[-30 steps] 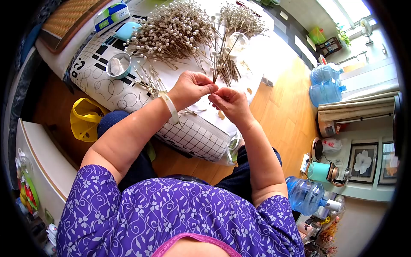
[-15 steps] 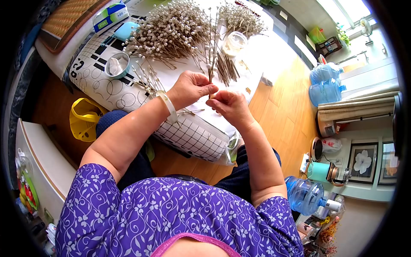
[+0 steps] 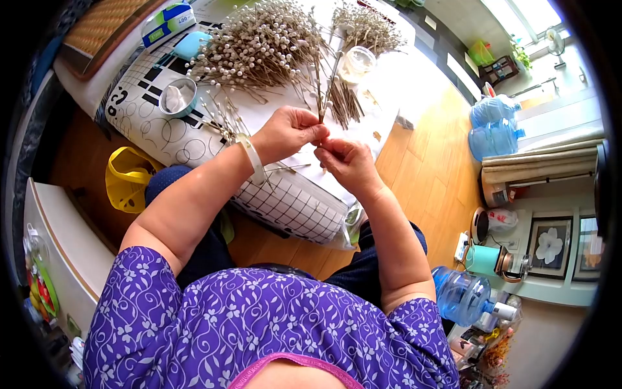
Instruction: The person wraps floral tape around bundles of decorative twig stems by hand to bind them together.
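Upright in the pinch of my left hand are a few thin brown stems with small pale buds. My right hand is closed at the bottom of those stems, thumb against fingers, right beside my left fingertips. What it pinches is too small to make out. Behind my hands lies a large heap of white-budded stems, with a second bunch at the back right. Short bare sticks lie past my hands, and loose budded stems rest by my left wrist.
A tin with white contents and a clear round tub stand on the patterned table cover. At the back left is a tissue pack. A yellow bag sits on the floor, and water jugs stand to the right.
The held stems have tilted and spread apart slightly at the top. My right hand has shifted a little, staying against the bottom of the stems.
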The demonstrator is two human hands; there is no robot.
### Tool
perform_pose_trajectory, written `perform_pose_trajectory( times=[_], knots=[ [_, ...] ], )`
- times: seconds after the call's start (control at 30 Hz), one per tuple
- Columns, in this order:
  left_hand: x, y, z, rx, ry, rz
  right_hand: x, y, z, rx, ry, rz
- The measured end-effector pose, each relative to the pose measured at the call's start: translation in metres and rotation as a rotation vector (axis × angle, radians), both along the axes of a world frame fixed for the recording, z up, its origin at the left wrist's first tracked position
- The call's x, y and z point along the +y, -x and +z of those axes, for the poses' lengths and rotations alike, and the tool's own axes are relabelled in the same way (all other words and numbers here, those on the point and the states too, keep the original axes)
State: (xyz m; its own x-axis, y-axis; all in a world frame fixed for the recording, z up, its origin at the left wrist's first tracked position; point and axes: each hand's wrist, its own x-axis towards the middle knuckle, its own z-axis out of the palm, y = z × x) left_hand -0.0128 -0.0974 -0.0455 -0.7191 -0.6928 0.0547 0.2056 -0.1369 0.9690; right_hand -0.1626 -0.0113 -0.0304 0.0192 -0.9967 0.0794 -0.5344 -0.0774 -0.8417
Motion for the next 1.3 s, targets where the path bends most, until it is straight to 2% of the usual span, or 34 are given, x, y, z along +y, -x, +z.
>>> perform_pose_trajectory(
  times=[0.1,0.2,0.23,0.3,0.33,0.4,0.47,0.57,0.63,0.73,0.77,0.8,0.9,0.97,1.2,1.27,1.3],
  knots=[
    [-0.002,-0.001,0.002,-0.083,0.017,-0.006,0.001,0.000,0.002,-0.134,-0.106,0.000],
    [-0.003,-0.003,0.005,-0.134,0.051,0.001,0.001,-0.005,-0.002,-0.148,0.043,-0.002],
    [-0.002,-0.002,0.003,-0.135,0.051,-0.001,0.002,-0.006,0.001,-0.076,0.092,-0.003],
    [-0.001,0.001,-0.001,-0.057,0.132,-0.001,0.001,-0.004,0.001,-0.002,0.144,-0.006],
    [0.007,0.005,-0.001,0.054,0.008,-0.035,0.001,-0.002,-0.003,0.000,0.143,-0.004],
    [0.008,0.007,-0.005,0.030,0.061,0.029,0.002,0.000,-0.003,0.001,0.136,0.004],
    [0.004,0.003,0.000,-0.004,0.042,0.028,0.002,0.003,0.007,-0.049,-0.159,0.022],
    [-0.003,-0.001,0.005,-0.066,0.036,0.008,0.003,0.001,0.000,-0.150,-0.074,0.019],
    [-0.006,-0.004,0.004,-0.148,0.044,-0.031,0.002,-0.004,0.001,-0.124,-0.011,0.012],
    [0.000,0.000,0.002,-0.060,0.083,-0.051,0.003,-0.001,0.000,-0.078,0.059,-0.013],
    [0.009,0.003,0.003,0.034,-0.020,-0.040,0.001,0.000,-0.002,-0.065,0.062,-0.011],
    [0.011,0.003,0.000,-0.030,0.059,-0.027,0.000,0.001,-0.006,-0.066,0.064,-0.011],
    [0.011,0.001,-0.003,-0.066,0.015,-0.002,0.002,0.002,-0.014,-0.103,0.032,-0.023],
    [0.009,0.001,0.002,-0.181,0.068,0.036,0.002,0.002,-0.007,-0.136,-0.009,-0.015],
    [0.013,0.005,-0.003,-0.120,0.069,0.033,0.002,0.004,-0.003,-0.234,-0.091,0.025],
    [0.025,0.005,-0.006,-0.020,0.219,0.147,0.002,0.006,-0.004,-0.284,-0.151,-0.008],
    [0.026,0.003,0.001,-0.084,0.224,0.157,0.002,0.003,-0.003,-0.285,-0.153,-0.004]
  ],
)
